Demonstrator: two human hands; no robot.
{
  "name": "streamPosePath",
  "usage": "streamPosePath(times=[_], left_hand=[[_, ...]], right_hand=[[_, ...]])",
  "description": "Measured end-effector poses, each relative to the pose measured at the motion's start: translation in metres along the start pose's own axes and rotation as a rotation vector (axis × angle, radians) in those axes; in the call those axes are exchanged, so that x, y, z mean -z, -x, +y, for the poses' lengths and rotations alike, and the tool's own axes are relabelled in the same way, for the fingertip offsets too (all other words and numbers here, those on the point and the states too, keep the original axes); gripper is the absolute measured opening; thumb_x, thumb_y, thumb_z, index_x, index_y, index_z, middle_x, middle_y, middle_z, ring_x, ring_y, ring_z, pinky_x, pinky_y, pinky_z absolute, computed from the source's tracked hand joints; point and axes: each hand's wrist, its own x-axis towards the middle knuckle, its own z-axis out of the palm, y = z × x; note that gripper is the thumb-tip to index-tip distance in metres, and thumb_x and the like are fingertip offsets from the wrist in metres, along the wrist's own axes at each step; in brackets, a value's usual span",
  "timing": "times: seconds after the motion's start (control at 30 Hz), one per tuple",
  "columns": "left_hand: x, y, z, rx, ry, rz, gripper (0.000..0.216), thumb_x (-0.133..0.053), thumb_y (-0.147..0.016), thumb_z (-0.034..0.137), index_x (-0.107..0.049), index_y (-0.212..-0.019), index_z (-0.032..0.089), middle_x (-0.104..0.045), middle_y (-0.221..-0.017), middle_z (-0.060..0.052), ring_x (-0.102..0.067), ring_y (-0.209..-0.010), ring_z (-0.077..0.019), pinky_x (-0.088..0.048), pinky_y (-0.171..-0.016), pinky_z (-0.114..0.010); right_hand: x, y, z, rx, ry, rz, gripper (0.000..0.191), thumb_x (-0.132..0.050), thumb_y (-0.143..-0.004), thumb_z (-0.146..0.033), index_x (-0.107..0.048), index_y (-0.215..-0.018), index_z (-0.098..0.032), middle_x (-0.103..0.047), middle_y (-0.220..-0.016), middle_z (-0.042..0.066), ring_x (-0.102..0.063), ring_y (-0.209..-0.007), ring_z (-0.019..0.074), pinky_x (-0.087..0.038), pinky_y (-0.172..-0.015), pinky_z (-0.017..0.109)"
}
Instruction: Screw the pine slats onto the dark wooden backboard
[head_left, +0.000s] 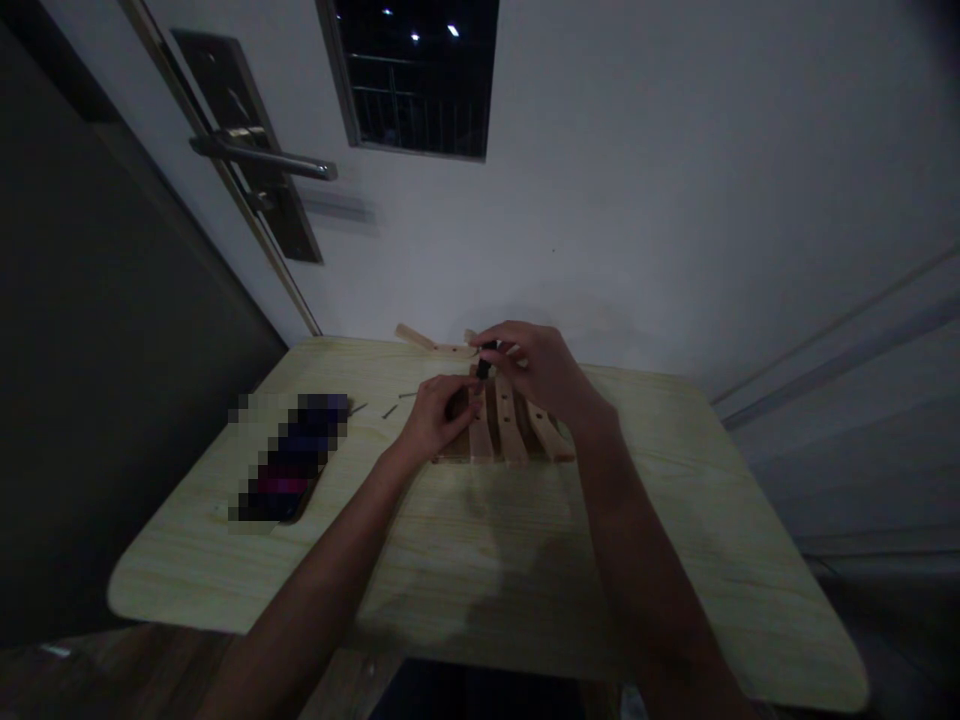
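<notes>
My right hand (536, 365) pinches a small black object (486, 360), perhaps a short tool handle, above a wooden assembly. Pale, slightly curved wooden slats (512, 430) with dark holes lie side by side in that assembly, with darker brown wood (531, 440) between them. Lower and to the left, my left hand (435, 415) has its fingers and thumb closed about the leftmost slat (481, 435), close under the black object. What its fingertips press on is partly hidden. Just behind the hands lies a loose, bent wooden piece (416, 337).
A phone (300, 460), partly pixelated, rests on the left of the pale wooden table (420, 560). Thin screws or nails (390, 411) lie between it and my left hand. Behind the table stands a white door or wall with a metal handle (262, 155) and a dark window (420, 80).
</notes>
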Motion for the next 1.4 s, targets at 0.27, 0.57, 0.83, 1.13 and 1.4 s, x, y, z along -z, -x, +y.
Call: streamPosePath(times=[0.27, 0.57, 0.83, 1.13, 1.4], left_hand=[[0.000, 0.000, 0.000, -0.013, 0.002, 0.009, 0.029, -0.059, -0.085, 0.033, -0.062, -0.111, 0.020, -0.071, -0.105, -0.008, -0.064, -0.097, -0.0234, -0.046, -0.089, -0.041], [0.000, -0.001, 0.002, 0.005, -0.006, -0.004, 0.027, -0.060, -0.084, 0.034, -0.063, -0.108, 0.020, -0.071, -0.104, -0.007, -0.064, -0.095, -0.0237, -0.046, -0.089, -0.041], [-0.001, 0.000, 0.002, -0.011, -0.018, 0.025, 0.028, -0.061, -0.084, 0.033, -0.062, -0.108, 0.018, -0.070, -0.101, -0.008, -0.063, -0.093, -0.0235, -0.046, -0.086, -0.040], [-0.002, 0.000, 0.000, -0.006, -0.033, 0.019, 0.027, -0.060, -0.085, 0.033, -0.061, -0.108, 0.018, -0.070, -0.099, -0.007, -0.063, -0.092, -0.0234, -0.045, -0.086, -0.039], [-0.001, -0.001, 0.001, 0.006, -0.016, 0.010, 0.026, -0.060, -0.085, 0.034, -0.063, -0.106, 0.019, -0.071, -0.100, -0.007, -0.064, -0.092, -0.0233, -0.046, -0.087, -0.039]], right_hand=[[-0.003, 0.001, 0.001, 0.028, -0.006, 0.001, 0.027, -0.050, -0.091, -0.024, -0.069, -0.109, -0.018, -0.071, -0.107, 0.008, -0.064, -0.085, 0.0133, -0.052, -0.067, 0.023], [-0.018, -0.002, 0.002, 0.014, -0.016, 0.057, 0.027, -0.046, -0.090, -0.021, -0.068, -0.107, -0.018, -0.070, -0.105, 0.007, -0.063, -0.080, 0.0126, -0.051, -0.063, 0.022], [-0.026, -0.003, 0.005, 0.034, 0.028, 0.122, 0.026, -0.046, -0.090, -0.017, -0.067, -0.106, -0.018, -0.070, -0.105, 0.006, -0.063, -0.085, 0.0134, -0.051, -0.071, 0.024], [-0.027, -0.004, 0.006, 0.038, 0.060, 0.135, 0.024, -0.056, -0.088, -0.019, -0.063, -0.110, -0.020, -0.066, -0.100, 0.004, -0.055, -0.071, 0.0114, -0.048, -0.068, 0.025], [-0.022, -0.005, 0.003, -0.007, 0.046, 0.151, 0.017, -0.060, -0.088, -0.027, -0.070, -0.098, -0.018, -0.066, -0.091, 0.004, -0.056, -0.068, 0.0113, -0.046, -0.066, 0.025]])
